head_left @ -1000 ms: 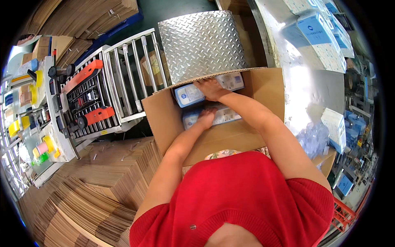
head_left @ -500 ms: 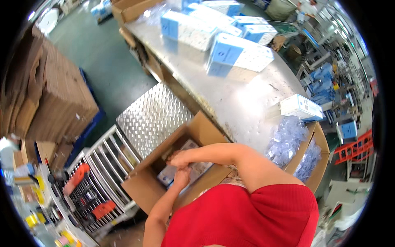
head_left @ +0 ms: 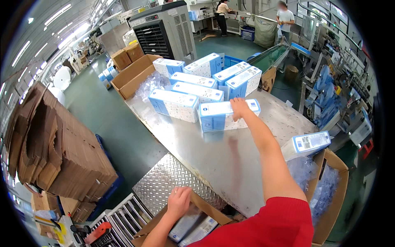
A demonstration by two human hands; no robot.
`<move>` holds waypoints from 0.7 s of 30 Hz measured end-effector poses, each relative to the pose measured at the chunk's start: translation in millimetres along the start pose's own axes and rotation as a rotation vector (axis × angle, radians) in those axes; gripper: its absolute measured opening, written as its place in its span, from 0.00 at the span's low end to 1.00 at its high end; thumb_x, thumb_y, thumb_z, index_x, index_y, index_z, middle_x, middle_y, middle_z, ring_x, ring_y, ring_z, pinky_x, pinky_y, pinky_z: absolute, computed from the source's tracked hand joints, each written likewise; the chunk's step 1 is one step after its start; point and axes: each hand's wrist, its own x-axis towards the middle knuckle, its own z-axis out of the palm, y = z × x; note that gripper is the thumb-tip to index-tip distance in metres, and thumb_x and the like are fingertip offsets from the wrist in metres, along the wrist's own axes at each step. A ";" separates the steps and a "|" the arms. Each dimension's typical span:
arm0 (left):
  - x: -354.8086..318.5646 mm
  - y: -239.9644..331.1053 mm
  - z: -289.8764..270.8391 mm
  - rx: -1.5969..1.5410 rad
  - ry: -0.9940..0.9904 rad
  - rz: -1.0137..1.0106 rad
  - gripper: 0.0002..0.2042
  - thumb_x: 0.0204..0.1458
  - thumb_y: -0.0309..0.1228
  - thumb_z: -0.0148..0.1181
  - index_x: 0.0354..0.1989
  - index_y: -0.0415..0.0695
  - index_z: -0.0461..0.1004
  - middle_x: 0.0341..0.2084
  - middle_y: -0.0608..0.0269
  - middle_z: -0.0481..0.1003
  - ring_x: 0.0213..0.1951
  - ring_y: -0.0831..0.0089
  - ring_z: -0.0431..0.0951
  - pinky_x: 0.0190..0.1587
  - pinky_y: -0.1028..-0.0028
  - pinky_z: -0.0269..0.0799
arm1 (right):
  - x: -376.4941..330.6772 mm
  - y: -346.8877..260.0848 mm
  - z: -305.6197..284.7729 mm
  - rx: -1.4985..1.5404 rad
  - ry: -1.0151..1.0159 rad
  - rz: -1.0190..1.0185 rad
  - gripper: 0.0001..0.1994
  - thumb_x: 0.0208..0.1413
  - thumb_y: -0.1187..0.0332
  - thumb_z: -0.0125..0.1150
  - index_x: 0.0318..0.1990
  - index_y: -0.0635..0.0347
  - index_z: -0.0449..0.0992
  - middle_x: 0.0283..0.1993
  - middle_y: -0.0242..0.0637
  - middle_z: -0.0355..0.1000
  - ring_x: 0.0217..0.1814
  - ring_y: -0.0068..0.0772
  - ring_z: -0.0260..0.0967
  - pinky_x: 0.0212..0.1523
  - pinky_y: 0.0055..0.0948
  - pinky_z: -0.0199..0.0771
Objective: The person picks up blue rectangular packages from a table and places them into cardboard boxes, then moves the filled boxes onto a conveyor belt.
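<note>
While the left hand [head_left: 179, 201] rests palm down, fingers loosely spread, on the edge of an open carton [head_left: 205, 208] at the person's near left, the right hand [head_left: 240, 109] is stretched far forward across the steel table [head_left: 214, 156] and lies flat over the top of a blue-and-white box [head_left: 222, 116]. Its fingers curl over the box's upper edge, but a full grip cannot be made out, so whether it has the box held or merely touched is unclear. The box lies on its side, its long axis running left to right across the table, square to the reaching arm and well ahead of the body; the right hand is on it, the left is well apart from it, down at the carton. Inside the carton, just beside the left hand, two pale packs [head_left: 193, 226] lie side by side, long axes pointing away from the person. Behind the touched box, more blue-and-white boxes [head_left: 193, 80] of the same long shape stand in a loose cluster, each with a blue end panel and a white speckled face. One more such box [head_left: 306, 144], with a white label on its blue end, sits at the table's right edge above a carton of clear plastic wrap [head_left: 325, 189]. Flattened brown cardboard [head_left: 57, 140] is stacked at the left, by the green floor [head_left: 111, 119].
</note>
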 end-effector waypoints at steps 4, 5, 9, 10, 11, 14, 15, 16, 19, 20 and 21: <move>100.1 -3.6 8.6 0.190 -0.079 0.011 0.33 0.39 0.30 0.68 0.56 0.36 0.62 0.48 0.47 0.67 0.49 0.50 0.67 0.52 0.56 0.63 | -31.1 -44.9 -0.3 0.301 -0.053 -0.250 0.39 0.20 0.55 0.78 0.47 0.59 0.69 0.48 0.48 0.70 0.53 0.50 0.67 0.50 0.43 0.69; 121.5 -1.9 14.1 0.224 -0.082 0.041 0.38 0.38 0.34 0.70 0.59 0.35 0.58 0.49 0.45 0.65 0.51 0.48 0.66 0.55 0.55 0.61 | -43.0 -57.9 9.4 0.300 -0.062 -0.381 0.40 0.20 0.54 0.79 0.47 0.59 0.69 0.45 0.48 0.71 0.50 0.51 0.68 0.49 0.43 0.69; 158.3 6.7 72.2 0.325 -0.290 -0.011 0.47 0.34 0.42 0.73 0.61 0.34 0.53 0.47 0.45 0.66 0.49 0.49 0.68 0.53 0.54 0.61 | -57.0 -78.8 -13.3 0.694 -0.570 -0.630 0.32 0.32 0.52 0.75 0.44 0.59 0.70 0.40 0.45 0.72 0.46 0.49 0.69 0.45 0.42 0.70; 160.5 16.2 82.4 0.293 -0.420 -0.072 0.47 0.33 0.43 0.73 0.61 0.34 0.53 0.46 0.45 0.67 0.48 0.49 0.69 0.52 0.55 0.61 | -38.8 -62.3 -26.7 0.698 -0.493 -0.589 0.24 0.39 0.59 0.71 0.44 0.59 0.71 0.44 0.45 0.71 0.49 0.45 0.68 0.44 0.38 0.71; 160.8 21.1 87.9 0.261 -0.548 -0.139 0.48 0.32 0.45 0.73 0.61 0.35 0.53 0.45 0.46 0.67 0.47 0.49 0.69 0.51 0.56 0.62 | -9.9 -36.3 -11.2 0.456 -0.111 -0.540 0.25 0.38 0.60 0.71 0.44 0.58 0.72 0.46 0.43 0.71 0.51 0.45 0.67 0.44 0.38 0.70; 163.1 22.3 84.9 0.265 -0.548 -0.139 0.45 0.33 0.46 0.72 0.58 0.36 0.56 0.43 0.48 0.67 0.44 0.51 0.70 0.48 0.58 0.63 | 54.4 18.8 -30.8 -0.159 0.252 -0.125 0.20 0.41 0.65 0.66 0.46 0.53 0.73 0.50 0.40 0.70 0.55 0.47 0.64 0.46 0.43 0.67; 163.4 21.9 85.3 0.263 -0.554 -0.107 0.44 0.34 0.46 0.72 0.57 0.36 0.57 0.43 0.49 0.68 0.44 0.51 0.70 0.47 0.58 0.63 | 71.5 44.5 -23.8 -0.126 0.298 -0.042 0.19 0.44 0.67 0.63 0.47 0.52 0.73 0.52 0.39 0.69 0.58 0.48 0.63 0.49 0.46 0.66; 163.2 20.3 87.1 0.259 -0.560 -0.076 0.43 0.34 0.46 0.71 0.57 0.37 0.58 0.43 0.49 0.68 0.44 0.52 0.70 0.46 0.58 0.63 | 89.0 72.7 -6.8 -0.092 0.342 0.039 0.17 0.46 0.69 0.60 0.47 0.51 0.73 0.54 0.38 0.68 0.60 0.49 0.61 0.51 0.48 0.64; 163.3 18.4 82.7 0.287 -0.563 -0.045 0.40 0.34 0.46 0.71 0.55 0.38 0.61 0.42 0.52 0.68 0.44 0.54 0.70 0.45 0.60 0.62 | 122.2 85.5 12.4 -0.105 0.401 0.105 0.22 0.47 0.73 0.59 0.53 0.51 0.69 0.56 0.40 0.66 0.62 0.50 0.59 0.57 0.50 0.59; 165.1 19.9 81.5 0.287 -0.569 -0.051 0.39 0.34 0.45 0.71 0.54 0.38 0.61 0.42 0.52 0.68 0.44 0.55 0.71 0.45 0.60 0.62 | 134.4 80.4 14.3 -0.171 0.426 0.071 0.23 0.46 0.70 0.61 0.53 0.51 0.69 0.56 0.40 0.66 0.62 0.49 0.59 0.58 0.50 0.58; 165.1 21.5 81.4 0.273 -0.583 -0.057 0.39 0.34 0.45 0.71 0.54 0.38 0.61 0.42 0.52 0.69 0.44 0.55 0.71 0.45 0.60 0.62 | 136.7 73.3 15.8 -0.241 0.435 0.041 0.25 0.45 0.68 0.63 0.54 0.50 0.68 0.57 0.40 0.66 0.63 0.49 0.58 0.59 0.51 0.56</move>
